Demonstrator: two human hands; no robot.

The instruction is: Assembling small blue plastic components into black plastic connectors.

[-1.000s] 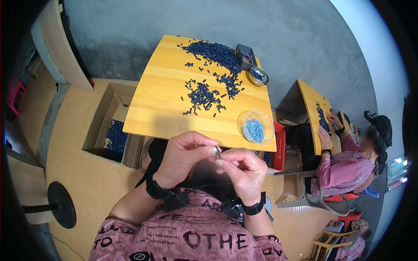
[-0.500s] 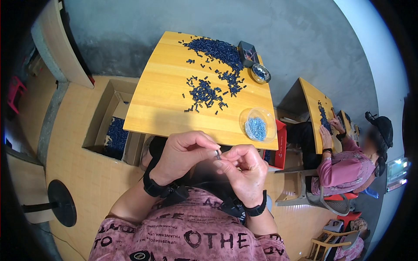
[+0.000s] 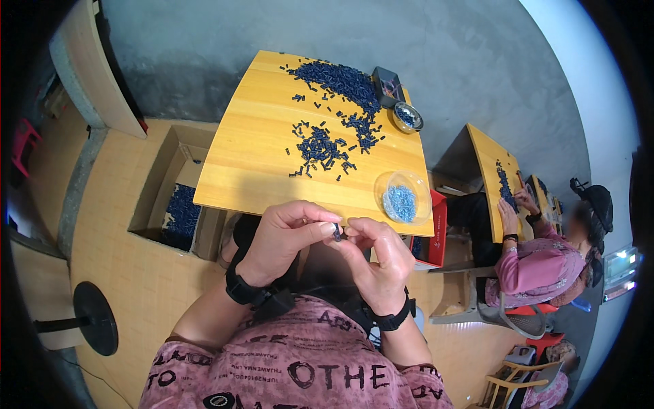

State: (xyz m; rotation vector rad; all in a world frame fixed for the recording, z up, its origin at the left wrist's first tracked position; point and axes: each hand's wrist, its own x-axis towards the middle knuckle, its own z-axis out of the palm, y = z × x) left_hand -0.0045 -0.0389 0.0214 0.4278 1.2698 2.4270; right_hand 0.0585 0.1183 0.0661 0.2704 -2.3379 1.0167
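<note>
Just in front of the table's near edge, my left hand [image 3: 289, 242] pinches a small dark blue tube-like piece [image 3: 337, 232] between thumb and forefinger. My right hand [image 3: 378, 262] is close beside it, thumb and fingers drawn together at the piece. Whether the right fingertips hold a part of their own is too small to tell. On the wooden table [image 3: 245, 136] beyond lies a loose pile of the same dark pieces [image 3: 320, 146]. A clear round tub [image 3: 402, 198] of small light blue and silvery parts stands at the table's near right corner.
A larger heap of dark pieces [image 3: 340, 80], a black box [image 3: 387, 85] and a metal bowl [image 3: 408, 117] are at the table's far side. A cardboard box [image 3: 150, 218] stands left on the floor, a red box [image 3: 438, 225] right. Another person [image 3: 538, 266] works at a second table.
The fingertips of both hands have shifted slightly and parted a little. The dark piece now shows more plainly, tilted between the left thumb and forefinger. The piles are unchanged.
</note>
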